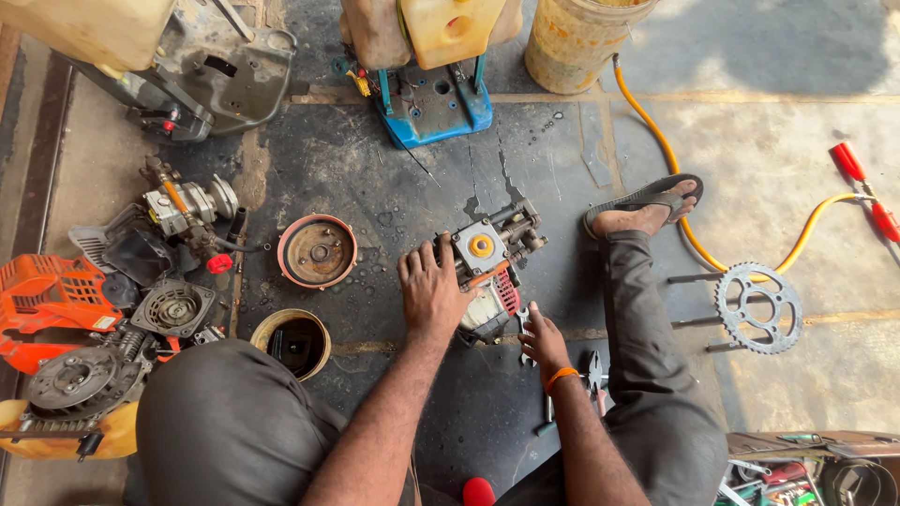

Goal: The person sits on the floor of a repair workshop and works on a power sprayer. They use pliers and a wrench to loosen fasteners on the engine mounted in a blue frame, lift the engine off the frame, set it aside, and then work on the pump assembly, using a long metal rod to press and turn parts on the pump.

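Left hand (431, 289): I see the fingers spread and pressed flat over the top of the small engine (492, 272), palm down, holding it against the floor.

Right hand (542, 339): fingers curled around a small metal tool (524, 325) at the engine's lower right side; an orange band sits on the wrist. How tightly they close I cannot tell.

Small engine: grey block with a square plate and orange round centre on top, red fins on its near side. It lies on the dark, oily floor (394, 178), between my two knees.

Nearby, left: a round rusty drum (318, 250) lying flat; just below it, a tin can (292, 341) holding dark liquid.

Far left: a heap of engine parts (178, 225) and an orange plastic housing (47, 300).

Right: my sandalled foot (645, 211) near a yellow hose (656, 131); beyond the leg, a toothed sprocket (758, 306) lying flat beside bolts.

Top: a blue frame (433, 108) under a yellowish tank, and a plastic bucket (577, 42).

Bottom right: a tray of tools (797, 473).
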